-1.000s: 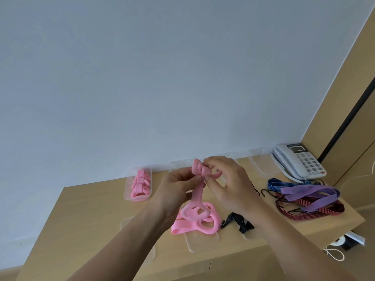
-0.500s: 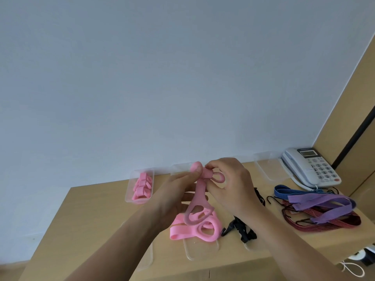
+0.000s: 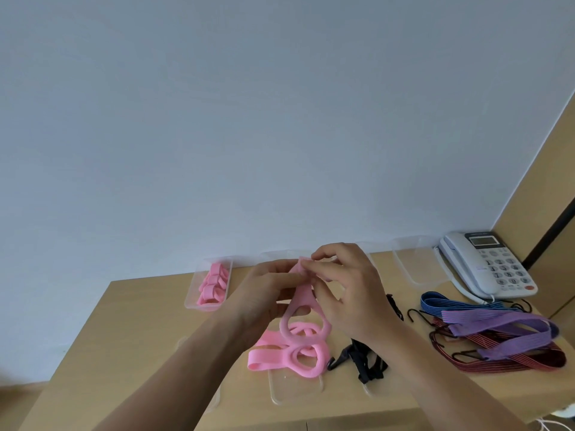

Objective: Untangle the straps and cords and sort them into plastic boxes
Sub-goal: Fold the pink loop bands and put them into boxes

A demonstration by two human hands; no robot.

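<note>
A: Hands closed in vs 0.5 s ago. Strap's top eyelet, open btwn the fingers then, is now mostly covered. Status?

B: Both gripping. Left hand (image 3: 270,293) holds pink strap (image 3: 303,290) near its top, fingers curled round it. Right hand (image 3: 348,293) pinches the top end w/ thumb + fingertips.

A: How's the strap lie?

B: Btwn the hands, long axis approx vertical, hanging from the pinch. Bottom loop sits just below both hands, over pink pile (image 3: 298,356) on table (image 3: 140,321). Can't tell if it's free of the pile or still hooked thru.

A: Destination?

B: Prob clear box (image 3: 190,301) w/ folded pink straps (image 3: 213,286). It's left of and beyond left hand, so left is nearer. My read: lift clear of pile, fold, left carries over.

A: Rest?

B: Black strap (image 3: 364,362) below right hand, bungee cords (image 3: 497,331) well to its right, neither being handled.
</note>
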